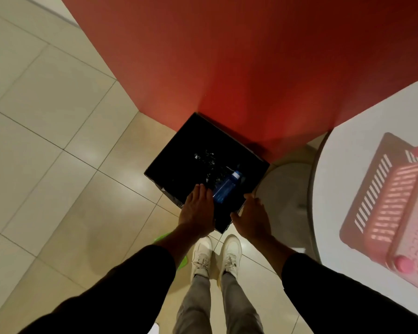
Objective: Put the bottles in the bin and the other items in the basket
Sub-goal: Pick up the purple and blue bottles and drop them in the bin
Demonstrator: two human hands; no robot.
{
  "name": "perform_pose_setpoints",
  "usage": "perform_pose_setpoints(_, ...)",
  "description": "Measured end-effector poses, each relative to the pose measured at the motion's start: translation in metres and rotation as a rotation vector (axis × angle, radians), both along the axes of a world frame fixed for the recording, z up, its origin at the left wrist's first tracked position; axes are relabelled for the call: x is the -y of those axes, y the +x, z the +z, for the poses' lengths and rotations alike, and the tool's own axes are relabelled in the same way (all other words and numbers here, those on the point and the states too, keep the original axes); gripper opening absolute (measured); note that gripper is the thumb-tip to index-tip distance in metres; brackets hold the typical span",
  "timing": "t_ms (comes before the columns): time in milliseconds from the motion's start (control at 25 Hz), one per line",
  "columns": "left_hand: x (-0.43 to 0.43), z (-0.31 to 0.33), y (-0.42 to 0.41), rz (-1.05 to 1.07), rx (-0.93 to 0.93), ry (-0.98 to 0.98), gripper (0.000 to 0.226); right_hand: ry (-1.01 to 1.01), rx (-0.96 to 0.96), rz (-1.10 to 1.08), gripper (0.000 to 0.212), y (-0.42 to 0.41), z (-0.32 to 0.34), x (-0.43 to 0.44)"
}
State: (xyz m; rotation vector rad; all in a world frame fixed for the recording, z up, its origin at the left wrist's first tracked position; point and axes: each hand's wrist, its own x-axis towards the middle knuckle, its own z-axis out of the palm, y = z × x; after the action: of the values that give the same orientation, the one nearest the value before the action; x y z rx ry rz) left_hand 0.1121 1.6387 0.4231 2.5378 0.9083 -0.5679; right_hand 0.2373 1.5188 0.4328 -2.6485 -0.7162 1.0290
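The blue bottle (pixel 225 186) lies slanted inside the black bin (pixel 179 155), white cap pointing away from the fingers, its base just beyond the left hand's fingertips; whether those fingertips touch it I cannot tell.

The likeliest trouble, as I judge it: the bottle rests near the bin's near edge on crumpled black lining, so a nudge from either hand could tip the light bin or drag the lining; the bin stands tight against the red wall (pixel 251 68), so it can only shift toward the shoes (pixel 216 255); and the green scrap (pixel 182 261) on the floor tiles behind the left forearm could be overlooked or stepped on.

The left hand (pixel 198 210) is flat, palm down, fingers together and nearly straight over the bin's mouth, gripping nothing; the right hand (pixel 251 219) is loosely spread, empty, fingertips at the bin's near right rim, apparently resting on it.

The pink basket (pixel 372 201) sits on the white table (pixel 343 165), well off to the right of the right hand's fingers.
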Motion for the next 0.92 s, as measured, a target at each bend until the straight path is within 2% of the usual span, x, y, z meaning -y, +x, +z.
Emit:
perform_pose_setpoints(240, 0.033, 0.055, -0.026, -0.200, 0.018, 0.009, 0.104, 0.023, 0.133, 0.176, 0.078, -0.041, 0.066, 0.035)
perform_pose_setpoints(440, 0.054, 0.105, -0.041, -0.337, 0.032, 0.016, 0.099, 0.048, 0.244, 0.170, 0.078, -0.059, 0.113, 0.073)
perform_pose_setpoints(600, 0.074, 0.129, -0.048, -0.559, 0.114, 0.091, 0.097, 0.014, 0.369, 0.086, 0.088, -0.079, 0.144, 0.112)
perform_pose_setpoints(720, 0.087, 0.145, -0.039, -0.634, 0.103, 0.104, 0.101, 0.011, 0.437, 0.081, 0.091, -0.092, 0.156, 0.139)
perform_pose_setpoints(920, 0.105, 0.165, -0.024, -0.838, 0.134, 0.142, 0.100, -0.052, 0.487, -0.104, 0.094, -0.115, 0.166, 0.202)
